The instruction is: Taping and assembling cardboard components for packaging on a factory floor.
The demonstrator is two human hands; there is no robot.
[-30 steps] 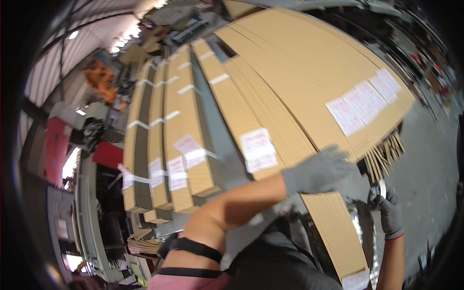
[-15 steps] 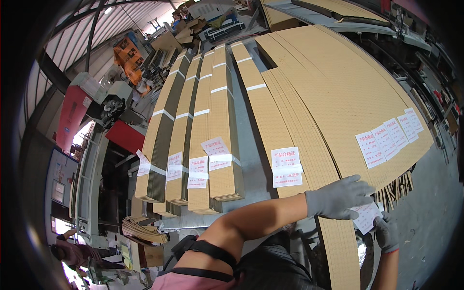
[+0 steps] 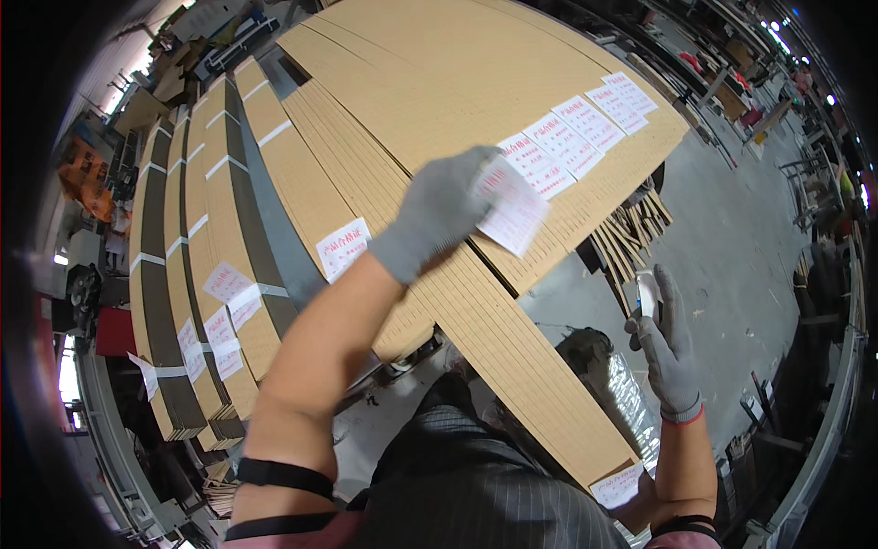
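A grey glove covers my left hand [image 3: 434,215], which is closed on a white paper label [image 3: 517,209] with red print. The label hangs over the near edge of a wide ribbed tan board [image 3: 439,82], beside an overlapping row of similar labels [image 3: 578,135]. Off to the right, over the floor, my gloved right hand [image 3: 668,352] is closed on a small white piece [image 3: 647,291] with a bit of blue, its kind unclear. A long narrow stack of tan strips [image 3: 530,375] runs between my arms, with another label [image 3: 618,485] at its near end.
Several bundles of tan strips [image 3: 206,274] with white bands and labels lie at the left. One more label [image 3: 342,247] rests on a strip nearer my left arm. Loose strip ends [image 3: 631,240] stick out below the board's right edge. Crumpled silvery film [image 3: 631,403] is by my right forearm.
The view has turned to the right. My left hand has taken the label away from my right hand and over the wide board. The hands are now apart.
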